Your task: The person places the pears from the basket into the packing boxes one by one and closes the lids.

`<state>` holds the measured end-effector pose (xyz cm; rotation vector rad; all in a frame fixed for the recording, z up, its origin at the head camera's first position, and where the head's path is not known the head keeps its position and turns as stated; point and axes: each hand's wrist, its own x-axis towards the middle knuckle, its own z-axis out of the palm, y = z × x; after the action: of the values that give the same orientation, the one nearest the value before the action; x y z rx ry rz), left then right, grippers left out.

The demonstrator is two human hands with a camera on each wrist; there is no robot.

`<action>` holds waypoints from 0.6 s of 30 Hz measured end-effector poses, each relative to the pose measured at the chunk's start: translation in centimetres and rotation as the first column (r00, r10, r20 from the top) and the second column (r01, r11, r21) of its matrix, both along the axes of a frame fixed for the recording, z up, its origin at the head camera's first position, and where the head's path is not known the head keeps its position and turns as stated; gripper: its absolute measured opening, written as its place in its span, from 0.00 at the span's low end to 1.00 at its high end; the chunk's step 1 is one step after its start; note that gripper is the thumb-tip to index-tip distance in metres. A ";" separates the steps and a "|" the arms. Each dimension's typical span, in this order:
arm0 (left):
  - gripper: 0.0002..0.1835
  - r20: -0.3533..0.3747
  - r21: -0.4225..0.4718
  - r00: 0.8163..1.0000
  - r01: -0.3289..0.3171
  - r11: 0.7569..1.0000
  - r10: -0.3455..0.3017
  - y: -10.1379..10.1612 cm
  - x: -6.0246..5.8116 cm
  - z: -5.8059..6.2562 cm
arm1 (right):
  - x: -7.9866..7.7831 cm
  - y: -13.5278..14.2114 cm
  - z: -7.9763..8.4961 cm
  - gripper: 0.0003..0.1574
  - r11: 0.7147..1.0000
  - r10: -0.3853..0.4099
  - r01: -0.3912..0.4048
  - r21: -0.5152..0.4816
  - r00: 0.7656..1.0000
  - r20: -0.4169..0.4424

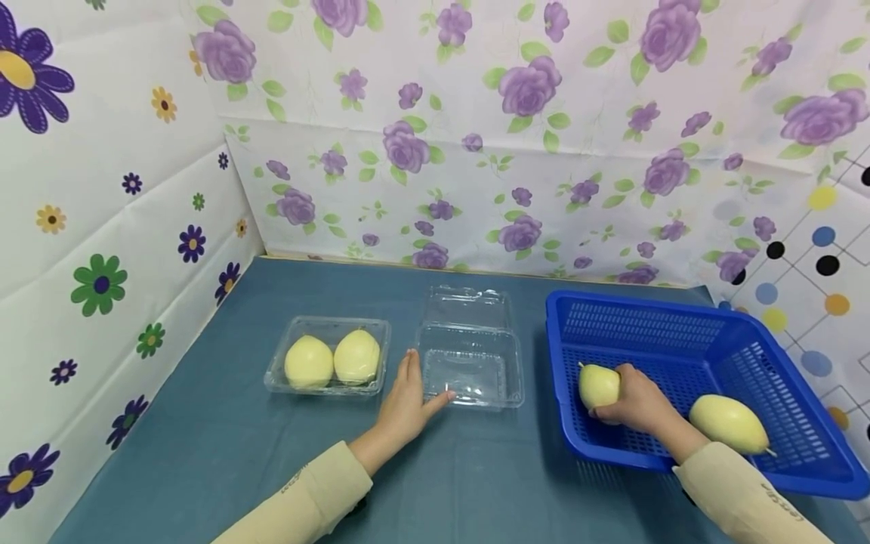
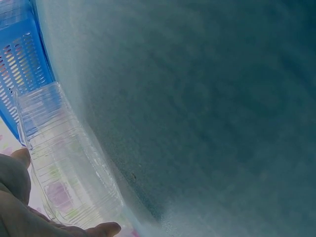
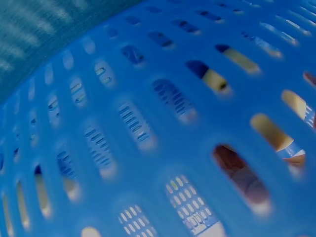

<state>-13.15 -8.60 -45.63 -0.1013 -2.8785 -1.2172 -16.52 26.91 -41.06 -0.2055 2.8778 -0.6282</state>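
My left hand (image 1: 405, 406) rests against the left edge of a clear plastic clamshell box (image 1: 469, 370), its fingers straight and thumb along the front rim. The box has its lid raised at the back and nothing inside. In the left wrist view, the fingers (image 2: 103, 230) touch the same box (image 2: 74, 163). Inside the blue basket (image 1: 564, 408), my right hand (image 1: 642, 404) grips a pale yellow-green pear (image 1: 600, 387), thumb in front. A second pear (image 1: 730, 425) lies in the basket to the right of that hand. The basket wall (image 2: 19, 59) fills most of the right wrist view.
Left of the open box stands another clear box (image 1: 275, 378) holding two pears (image 1: 356, 357). A blue-green cloth (image 1: 224, 453) covers the table. Flower-patterned sheets (image 1: 408, 204) line the back and left sides, and a dotted sheet (image 1: 816, 302) lines the right.
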 end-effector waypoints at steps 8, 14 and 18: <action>0.51 0.003 -0.001 1.000 -0.001 1.000 0.001 0.0 0.1 0.0 | 0.0 0.3 0.1 0.52 0.999 -0.029 0.030 -0.012 0.999 0.016; 0.51 -0.004 -0.007 1.000 -0.010 1.000 0.010 0.1 0.1 0.1 | -0.1 0.3 0.4 0.56 0.998 -0.063 0.063 -0.014 0.998 0.001; 0.52 0.005 -0.014 1.000 -0.013 1.000 0.013 0.1 0.1 0.1 | 0.1 0.1 0.7 0.57 0.996 -0.082 0.082 -0.024 0.997 0.002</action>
<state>-13.07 -8.53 -45.51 -0.0788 -2.8879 -1.1971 -16.37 27.03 -40.37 -0.0915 2.8917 -0.6770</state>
